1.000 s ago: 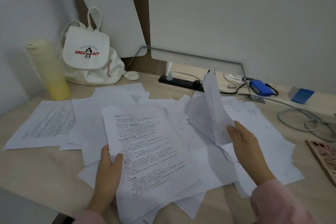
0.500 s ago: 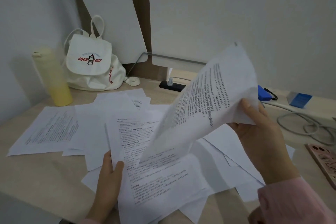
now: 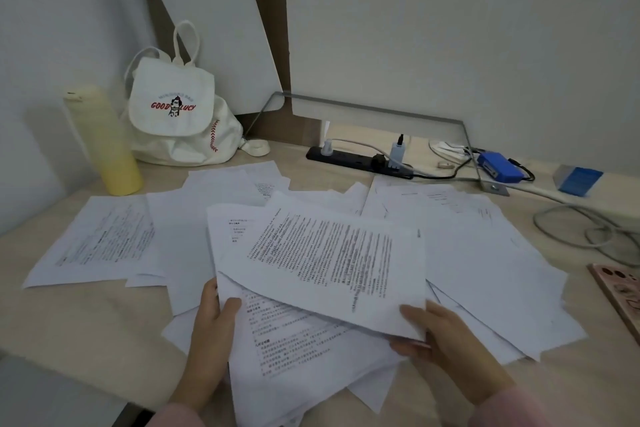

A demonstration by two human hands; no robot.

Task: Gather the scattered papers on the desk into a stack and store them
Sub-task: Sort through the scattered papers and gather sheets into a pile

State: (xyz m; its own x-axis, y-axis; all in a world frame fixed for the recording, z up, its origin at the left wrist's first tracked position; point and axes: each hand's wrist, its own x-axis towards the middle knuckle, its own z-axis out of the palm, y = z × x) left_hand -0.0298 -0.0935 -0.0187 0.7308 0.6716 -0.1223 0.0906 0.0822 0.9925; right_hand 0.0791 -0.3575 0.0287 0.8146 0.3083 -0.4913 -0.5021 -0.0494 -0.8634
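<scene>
Currently: gathering step, early; nothing stored yet.

1. Left grip (image 3: pixel 211 319): thumb on top, fingers beneath, pinching the left edge of the first printed sheet (image 3: pixel 287 336), the start of the stack.
2. Right grip (image 3: pixel 446 340): thumb over, fingers under, pinching the near right corner of the second printed sheet (image 3: pixel 332 263), which lies askew across the first.
3. Loose papers (image 3: pixel 485 253): flat on the table (image 3: pixel 86 322), overlapping beneath and beyond both grips. One single sheet (image 3: pixel 93 239) lies well left of the left grip.
4. Farthest: yellow bottle (image 3: pixel 104 142) and white bag (image 3: pixel 176 114) beyond the left grip; power strip (image 3: pixel 349 159) beyond the right grip.

Judgement: the next move calls for squaring the two held sheets edge to edge and passing both to the left grip. That frees the right grip for the nearest loose sheet. No storage place is evident.
</scene>
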